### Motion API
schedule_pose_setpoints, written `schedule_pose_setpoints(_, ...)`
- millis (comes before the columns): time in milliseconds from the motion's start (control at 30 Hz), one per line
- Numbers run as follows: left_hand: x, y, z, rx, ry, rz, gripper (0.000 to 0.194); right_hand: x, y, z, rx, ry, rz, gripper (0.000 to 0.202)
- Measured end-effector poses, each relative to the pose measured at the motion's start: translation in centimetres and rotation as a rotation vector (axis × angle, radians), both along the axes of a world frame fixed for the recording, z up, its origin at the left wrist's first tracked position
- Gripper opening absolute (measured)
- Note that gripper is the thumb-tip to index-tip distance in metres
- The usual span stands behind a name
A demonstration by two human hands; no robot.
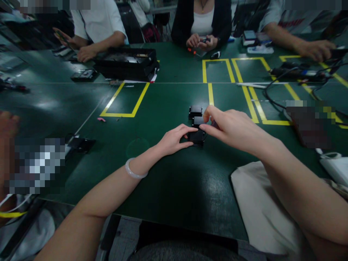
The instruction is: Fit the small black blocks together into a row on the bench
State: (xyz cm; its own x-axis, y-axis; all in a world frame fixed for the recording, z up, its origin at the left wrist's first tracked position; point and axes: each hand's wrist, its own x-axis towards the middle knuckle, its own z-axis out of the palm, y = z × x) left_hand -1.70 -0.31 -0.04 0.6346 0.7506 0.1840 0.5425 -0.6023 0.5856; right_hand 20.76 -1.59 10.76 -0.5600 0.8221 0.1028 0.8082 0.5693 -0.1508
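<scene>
Several small black blocks stand in a short column on the green table [168,188]: a far block [195,111], a middle block [198,121] and a near block [196,137]. My left hand [178,139] lies at the near block, its thumb and fingers spread against the left side and top of it. Just right of the blocks is my right hand [221,123], its thumb and index finger bent close together over the middle block. Something small and dark shows partly under its fingers, too hidden to make out. A pale bangle [134,170] circles my left wrist.
Yellow tape [137,103] outlines areas of the table. At the back left stands a black tray [126,63]. A beige cloth [252,203] lies at the right front edge, beside cables and a dark device [310,127]. Several people sit around the table.
</scene>
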Motion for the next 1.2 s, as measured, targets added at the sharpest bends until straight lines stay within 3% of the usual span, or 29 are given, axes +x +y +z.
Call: schedule_pose_setpoints(1200,0.01,0.01,-0.07,0.006,0.002,0.002,0.046,-0.02,-0.06,-0.03,-0.013,-0.007,0.035,0.024)
